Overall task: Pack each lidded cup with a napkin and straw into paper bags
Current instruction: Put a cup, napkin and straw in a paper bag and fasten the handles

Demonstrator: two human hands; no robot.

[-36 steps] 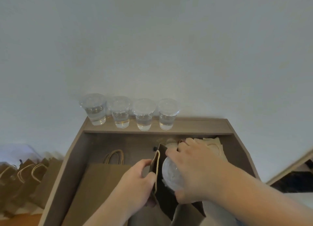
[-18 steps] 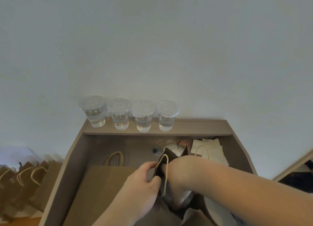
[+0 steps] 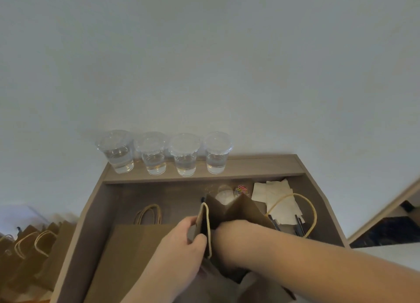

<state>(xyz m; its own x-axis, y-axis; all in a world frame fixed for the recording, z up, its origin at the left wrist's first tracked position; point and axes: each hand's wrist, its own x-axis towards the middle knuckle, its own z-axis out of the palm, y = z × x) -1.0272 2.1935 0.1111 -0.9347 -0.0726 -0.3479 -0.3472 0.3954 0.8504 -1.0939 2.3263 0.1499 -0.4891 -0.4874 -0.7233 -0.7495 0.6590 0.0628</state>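
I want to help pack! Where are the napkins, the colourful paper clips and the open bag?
napkins point(image 3: 270, 191): head view, top white sheet.
colourful paper clips point(image 3: 242, 189): head view, middle of the pile.
open bag point(image 3: 247, 211): head view, far brown wall.

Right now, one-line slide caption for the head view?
Left hand grips the open paper bag at its rim, right forearm reaches inside; four lidded cups stand on the rear ledge.

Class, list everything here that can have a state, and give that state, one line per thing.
Four cups: upright, lids on, part filled.
Open bag: mouth held open.
Left hand: pinches the open bag's rim.
Right hand: inside the open bag, fingers hidden.
Flat bag: lying folded.
Napkins: loosely stacked.
Side bags: standing in a row.
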